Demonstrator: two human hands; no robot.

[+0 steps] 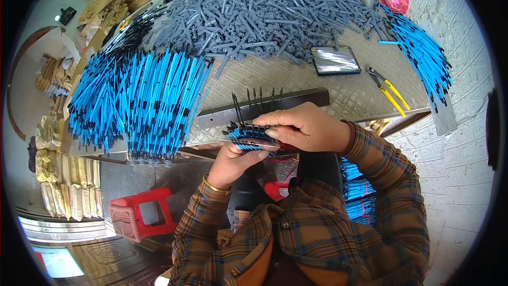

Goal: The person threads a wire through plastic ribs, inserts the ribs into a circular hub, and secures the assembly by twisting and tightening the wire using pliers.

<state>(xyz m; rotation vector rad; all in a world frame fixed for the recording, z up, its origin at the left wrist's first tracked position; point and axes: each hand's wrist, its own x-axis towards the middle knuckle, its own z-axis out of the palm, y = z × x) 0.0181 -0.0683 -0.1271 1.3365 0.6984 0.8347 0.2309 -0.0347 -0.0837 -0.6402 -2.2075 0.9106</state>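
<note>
My left hand point(233, 165) is wrapped round a bundle of thin blue rods with black ends point(247, 142), held at the near edge of the table. Over the bundle's top lies my right hand point(307, 127), its thumb and fingers closed on the rod ends. Several thin black stems point(254, 95) rise from the bundle, in front of a dark metal bar point(309, 97). Some of the bundle and the left fingers are hidden behind my hands.
Grey plastic tubular parts point(254, 16) are heaped across the back of the table. Blue rods point(153, 95) lie piled at left, more blue rods point(423, 47) at right. Yellow-handled pliers point(390, 90) lie near a dark rectangular case point(335, 60). A red stool point(143, 214) stands below.
</note>
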